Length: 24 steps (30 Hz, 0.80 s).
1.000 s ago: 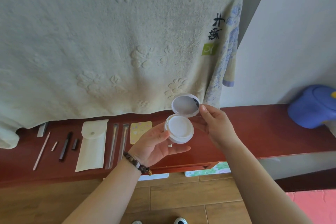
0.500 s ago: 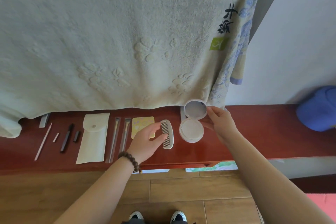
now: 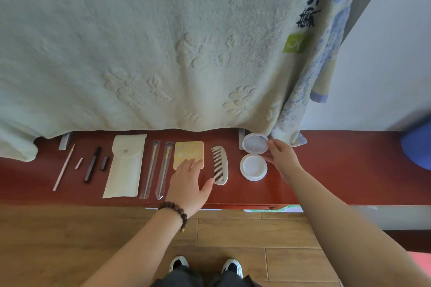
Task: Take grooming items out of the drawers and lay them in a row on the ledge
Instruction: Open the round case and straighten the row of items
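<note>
- Left hand [image 3: 190, 183] lies flat on the red ledge [image 3: 338, 170], fingers relaxed and spread. Fingertips sit on the near edge of the yellow card [image 3: 189, 154], thumb touches the bottom end of the white comb [image 3: 220, 165].
- Right hand [image 3: 281, 157] has its fingers on the rim of the open white compact [image 3: 253, 157], at the lid's right edge. The base sits on the ledge between both hands, lid tipped up toward the towel [image 3: 163, 42].
- Left of the left hand: two wrapped brushes [image 3: 158, 169], a white pouch [image 3: 126, 165], a dark pen [image 3: 92, 164] with its cap [image 3: 104, 162], and a thin pink stick [image 3: 63, 168], all in a row.
- Beaded bracelet [image 3: 175, 211] on the left wrist.
</note>
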Available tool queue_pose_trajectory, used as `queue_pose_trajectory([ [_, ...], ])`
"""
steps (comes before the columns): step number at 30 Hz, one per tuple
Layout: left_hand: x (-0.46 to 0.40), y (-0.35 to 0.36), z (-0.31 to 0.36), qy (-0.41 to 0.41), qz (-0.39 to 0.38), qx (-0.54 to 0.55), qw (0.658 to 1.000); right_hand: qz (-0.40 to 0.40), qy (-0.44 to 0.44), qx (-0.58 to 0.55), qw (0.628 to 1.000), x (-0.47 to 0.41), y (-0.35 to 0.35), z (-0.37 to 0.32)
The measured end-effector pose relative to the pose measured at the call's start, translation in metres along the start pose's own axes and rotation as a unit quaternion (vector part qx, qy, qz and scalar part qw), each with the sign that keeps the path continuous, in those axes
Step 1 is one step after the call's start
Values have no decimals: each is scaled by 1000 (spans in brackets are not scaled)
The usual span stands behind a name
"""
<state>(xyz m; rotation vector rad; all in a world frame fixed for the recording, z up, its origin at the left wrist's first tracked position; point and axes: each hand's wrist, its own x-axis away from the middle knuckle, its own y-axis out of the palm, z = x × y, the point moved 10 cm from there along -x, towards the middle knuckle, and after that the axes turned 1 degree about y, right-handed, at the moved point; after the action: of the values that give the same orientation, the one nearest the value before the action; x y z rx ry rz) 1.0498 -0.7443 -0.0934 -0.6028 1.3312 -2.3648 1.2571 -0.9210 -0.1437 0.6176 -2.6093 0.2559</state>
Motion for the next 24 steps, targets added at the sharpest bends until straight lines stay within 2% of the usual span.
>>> queue_pose_trajectory([
  [5, -7, -3, 2, -4, 21, -1, 1000, 43, -18, 101, 994, 2, -9, -1],
  [9, -12, -5, 4, 2, 29, 5, 1000, 107, -90, 236, 962, 28, -14, -16],
  [11, -14, -6, 5, 3, 37, 12, 999, 76, -135, 298, 942, 44, 4, -11],
  [14, -18, -7, 7, 8, 43, 10, 999, 49, -125, 367, 920, 53, 25, 8],
  [24, -20, -1, 7, 6, 40, 4, 999, 156, -87, 412, 893, 56, 21, 20],
])
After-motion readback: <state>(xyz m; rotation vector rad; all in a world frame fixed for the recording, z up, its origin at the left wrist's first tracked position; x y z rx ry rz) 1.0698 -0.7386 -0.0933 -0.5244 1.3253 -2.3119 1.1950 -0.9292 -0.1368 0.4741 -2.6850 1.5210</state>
